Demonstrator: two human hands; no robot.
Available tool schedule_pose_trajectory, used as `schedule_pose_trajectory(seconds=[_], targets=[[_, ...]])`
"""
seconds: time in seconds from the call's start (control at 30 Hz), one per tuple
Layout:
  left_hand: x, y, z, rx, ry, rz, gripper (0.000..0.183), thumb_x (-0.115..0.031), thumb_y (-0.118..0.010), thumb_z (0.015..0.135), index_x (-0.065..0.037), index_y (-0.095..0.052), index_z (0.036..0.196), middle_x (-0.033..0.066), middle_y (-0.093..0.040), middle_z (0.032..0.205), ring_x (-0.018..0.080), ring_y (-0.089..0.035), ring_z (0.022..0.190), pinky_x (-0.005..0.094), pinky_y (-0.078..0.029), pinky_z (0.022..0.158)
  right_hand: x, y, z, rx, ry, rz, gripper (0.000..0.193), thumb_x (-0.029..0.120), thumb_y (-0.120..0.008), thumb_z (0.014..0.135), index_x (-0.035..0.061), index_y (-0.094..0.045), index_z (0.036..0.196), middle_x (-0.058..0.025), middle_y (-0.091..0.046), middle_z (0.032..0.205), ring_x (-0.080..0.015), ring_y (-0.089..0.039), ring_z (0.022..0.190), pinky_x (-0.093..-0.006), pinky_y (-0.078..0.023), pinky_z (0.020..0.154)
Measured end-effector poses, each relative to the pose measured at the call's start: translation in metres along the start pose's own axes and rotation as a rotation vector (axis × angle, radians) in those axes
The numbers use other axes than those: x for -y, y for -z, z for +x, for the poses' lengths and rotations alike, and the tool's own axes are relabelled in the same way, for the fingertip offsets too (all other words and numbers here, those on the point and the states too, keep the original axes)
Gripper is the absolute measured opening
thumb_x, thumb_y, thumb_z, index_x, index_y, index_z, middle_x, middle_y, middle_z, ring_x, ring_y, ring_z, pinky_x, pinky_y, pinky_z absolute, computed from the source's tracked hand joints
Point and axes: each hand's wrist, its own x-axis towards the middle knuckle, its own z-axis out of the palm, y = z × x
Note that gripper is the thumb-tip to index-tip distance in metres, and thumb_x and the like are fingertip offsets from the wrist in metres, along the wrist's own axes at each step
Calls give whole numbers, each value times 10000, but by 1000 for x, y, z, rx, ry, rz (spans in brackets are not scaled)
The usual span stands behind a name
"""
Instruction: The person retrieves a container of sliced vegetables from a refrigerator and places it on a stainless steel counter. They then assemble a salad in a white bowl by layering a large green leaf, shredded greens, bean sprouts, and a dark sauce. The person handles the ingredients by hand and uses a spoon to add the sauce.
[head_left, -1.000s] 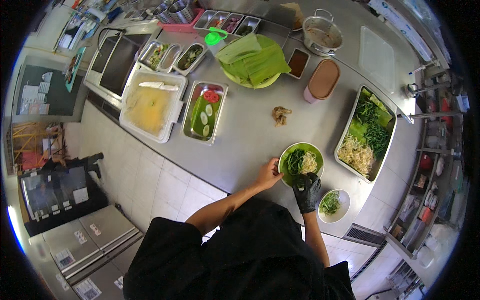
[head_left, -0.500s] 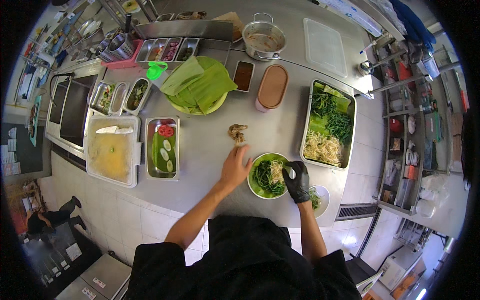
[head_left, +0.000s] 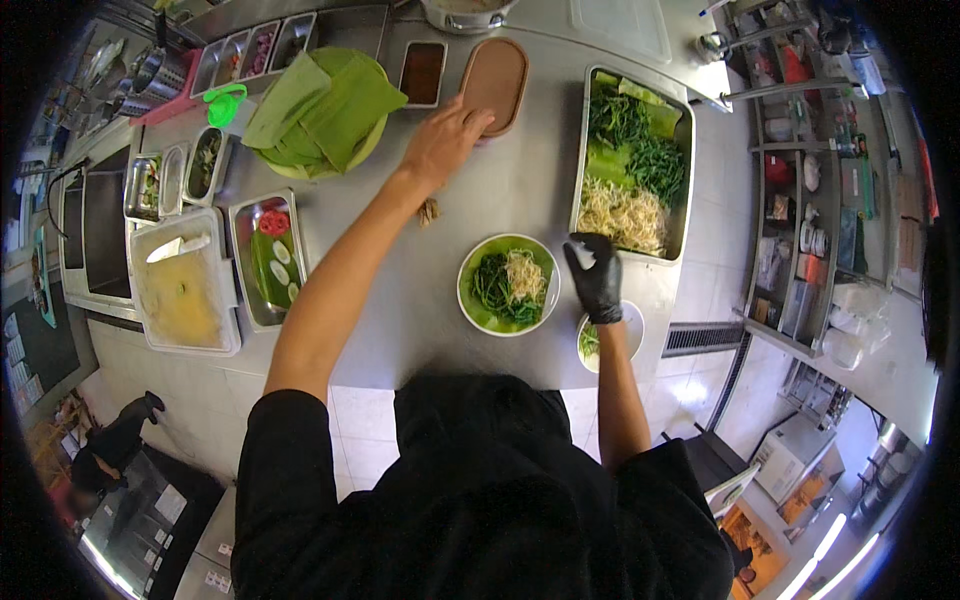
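Observation:
My bare left hand [head_left: 446,146] reaches far forward, its extended fingers touching the near left edge of the brown lid on an oblong container [head_left: 497,80]. Under that forearm lies a small crumpled brown piece [head_left: 428,211], partly hidden. My right hand [head_left: 596,278], in a black glove, hovers with curved fingers and a gap at the thumb; nothing shows in it. Left of it stands a white bowl [head_left: 462,300] lined with green leaf, holding dark cooked greens and bean sprouts. A smaller white bowl [head_left: 634,325] with shredded greens sits partly beneath my right wrist.
A steel tray [head_left: 583,160] of greens and sprouts stands at right. Leaf pieces [head_left: 330,110] fill a round green basin beside a sauce-filled steel pan [head_left: 423,75]. At left are a steel pan [head_left: 295,225] with cucumber and tomato slices and a lidded tub [head_left: 185,300] bearing a knife.
My left hand has moved forward from beside the leaf-lined bowl to the brown-lidded container. My right hand has come away from the bowl's rim to its right. The whole view has shifted.

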Motion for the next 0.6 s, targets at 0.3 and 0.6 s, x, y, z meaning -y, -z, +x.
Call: schedule_pose_trajectory(seconds=[0.3, 0.6], targets=[[30, -21, 6, -358, -344, 157, 442, -354, -623, 946, -91, -607, 1301, 123, -626, 1303, 268, -579, 1230, 404, -496, 1021, 42, 12, 83, 37, 333, -112, 213, 108, -744, 815, 43, -693, 1012, -156, -673, 1021, -343, -633, 992, -417, -509, 884], [11, 35, 20, -464, 151, -470, 347, -344, -568, 1003, -9, -660, 991, 214, -656, 727, 385, -651, 635, 451, -475, 562, 96, -85, 207, 348, 790, -114, 235, 206, -608, 892, 84, -691, 1075, -158, -686, 1087, -334, -650, 1008, -417, -518, 885]])
